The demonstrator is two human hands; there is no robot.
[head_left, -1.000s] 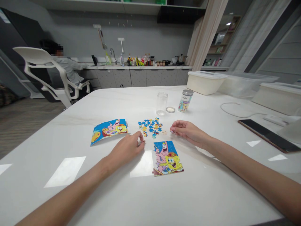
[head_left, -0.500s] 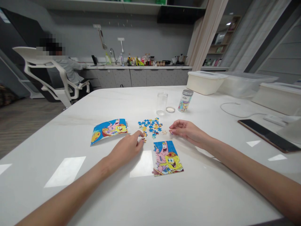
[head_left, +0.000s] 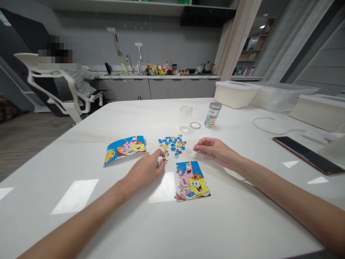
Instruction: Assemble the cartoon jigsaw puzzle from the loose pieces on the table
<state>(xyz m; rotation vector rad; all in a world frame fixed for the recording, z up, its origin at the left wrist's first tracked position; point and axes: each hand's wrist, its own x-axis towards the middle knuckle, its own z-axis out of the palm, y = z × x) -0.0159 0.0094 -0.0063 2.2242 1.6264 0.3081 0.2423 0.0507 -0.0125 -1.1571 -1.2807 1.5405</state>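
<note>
My right hand [head_left: 214, 149] is raised just over the table, thumb and fingers pinched on a small puzzle piece [head_left: 195, 148]. My left hand [head_left: 150, 164] rests at the near left edge of the pile of loose puzzle pieces [head_left: 175, 143], thumb and index finger apart; their tips are at a few pieces [head_left: 165, 160] and seem to touch them. Closer to me lies a partly joined puzzle [head_left: 192, 181] with a pink starfish and a yellow sponge character. A curved picture sheet [head_left: 125, 149] with a similar scene is left of the pile. One pale piece [head_left: 188, 151] lies apart, near my right fingertips.
Behind the pile stand a clear jar [head_left: 185, 118], its round lid [head_left: 195, 125] and a printed canister [head_left: 212, 115]. A phone [head_left: 309, 154], a white cable [head_left: 277, 127] and plastic boxes [head_left: 237, 94] are on the right. A person sits in a white chair [head_left: 72, 90] at the back left.
My right fingers have turned the puzzle piece slightly in their pinch. My left hand has stayed nearly still, and the joined puzzle lies where it was.
</note>
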